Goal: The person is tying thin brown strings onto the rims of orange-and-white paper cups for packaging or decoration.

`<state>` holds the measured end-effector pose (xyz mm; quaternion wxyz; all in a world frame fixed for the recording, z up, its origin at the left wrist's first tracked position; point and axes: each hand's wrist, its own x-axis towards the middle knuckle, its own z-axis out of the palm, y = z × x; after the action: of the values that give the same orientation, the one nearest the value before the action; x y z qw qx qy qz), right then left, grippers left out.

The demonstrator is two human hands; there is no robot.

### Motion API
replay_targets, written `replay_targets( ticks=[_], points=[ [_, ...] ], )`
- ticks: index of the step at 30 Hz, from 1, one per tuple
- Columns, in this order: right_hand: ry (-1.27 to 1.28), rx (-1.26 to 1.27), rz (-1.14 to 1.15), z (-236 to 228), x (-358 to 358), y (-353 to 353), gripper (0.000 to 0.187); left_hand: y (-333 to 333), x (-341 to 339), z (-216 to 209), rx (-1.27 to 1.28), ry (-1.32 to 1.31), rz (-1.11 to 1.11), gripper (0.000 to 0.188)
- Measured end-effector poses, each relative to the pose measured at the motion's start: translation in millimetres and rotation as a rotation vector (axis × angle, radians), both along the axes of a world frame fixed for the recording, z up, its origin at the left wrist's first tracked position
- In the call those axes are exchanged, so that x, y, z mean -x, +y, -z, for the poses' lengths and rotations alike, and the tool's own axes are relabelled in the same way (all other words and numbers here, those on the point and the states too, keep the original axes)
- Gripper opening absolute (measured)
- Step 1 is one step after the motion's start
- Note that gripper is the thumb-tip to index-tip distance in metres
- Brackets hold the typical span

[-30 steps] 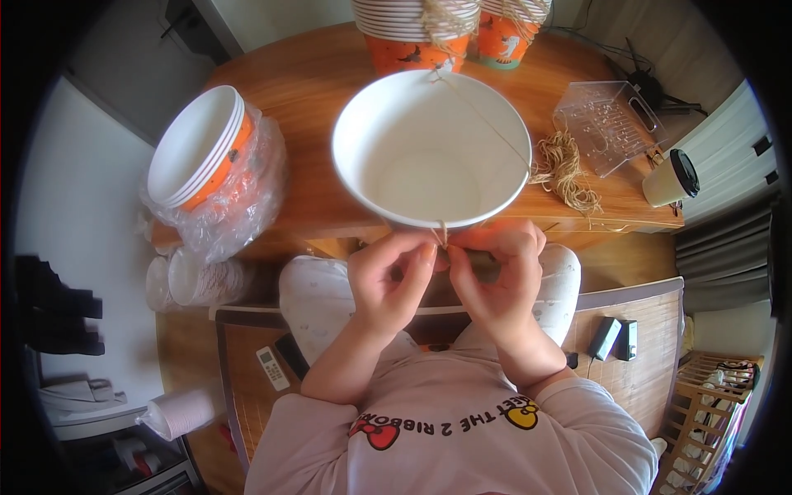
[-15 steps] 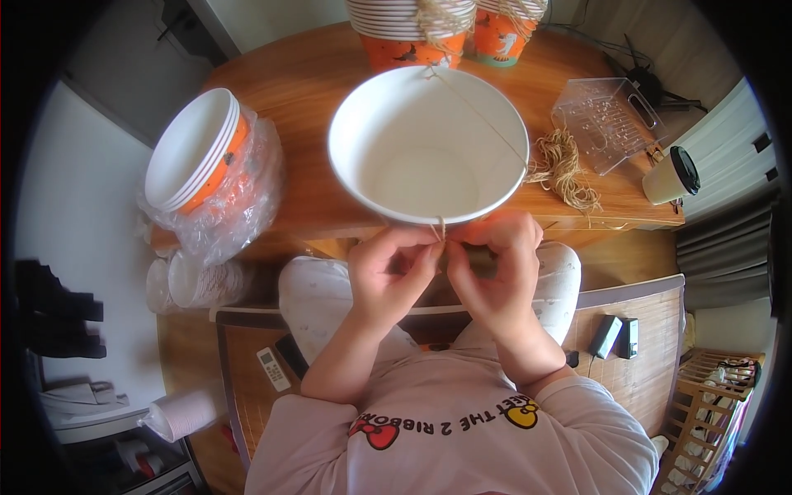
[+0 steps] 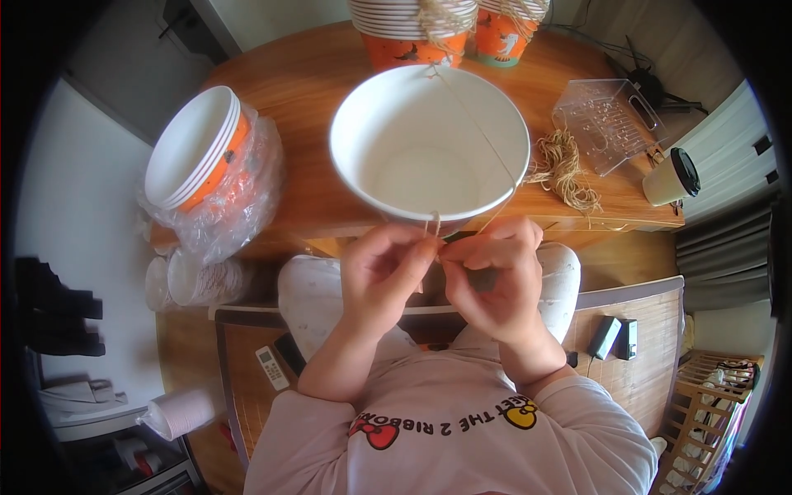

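Both my hands are up close under the near rim of the white paper bowl (image 3: pixel 429 144), which sits tilted toward me at the edge of the wooden table (image 3: pixel 305 107). My left hand (image 3: pixel 381 276) has thumb and forefinger pinched together on the thin twine (image 3: pixel 435 224) just below the rim. My right hand (image 3: pixel 495 276) meets it fingertip to fingertip, its fingers closed on the same strand (the exact grip is hidden behind my knuckles). One length of twine runs straight across the bowl's mouth to the far rim.

Left on the table: a stack of bowls in a plastic bag (image 3: pixel 198 157). Right: a loose bundle of raffia (image 3: pixel 565 169), a clear plastic box (image 3: pixel 606 120) and a lidded coffee cup (image 3: pixel 672 175). Beyond the bowl stand orange cup stacks (image 3: pixel 412 33).
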<state>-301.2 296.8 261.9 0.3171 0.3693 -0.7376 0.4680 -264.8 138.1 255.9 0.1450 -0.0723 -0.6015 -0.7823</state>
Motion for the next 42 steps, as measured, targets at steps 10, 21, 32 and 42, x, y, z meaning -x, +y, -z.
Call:
replay_targets(
  ticks=[10, 21, 32, 42],
  points=[
    [-0.017, -0.034, -0.045, -3, -2, 6, 0.043, -3, -2, -1, -0.032, -0.063, 0.008, 0.01],
    [-0.04, -0.054, -0.069, -5, -6, 11, 0.044, 5, -10, 15, 0.149, 0.144, -0.055, 0.016],
    [-0.037, -0.142, -0.069, -11, -7, 17, 0.047, 4, -5, 11, -0.497, -0.189, 0.202, 0.01],
    [-0.213, -0.312, 0.11, -39, 12, 52, 0.027, 6, -7, 5, -0.432, -0.048, -0.054, 0.003]
  ],
)
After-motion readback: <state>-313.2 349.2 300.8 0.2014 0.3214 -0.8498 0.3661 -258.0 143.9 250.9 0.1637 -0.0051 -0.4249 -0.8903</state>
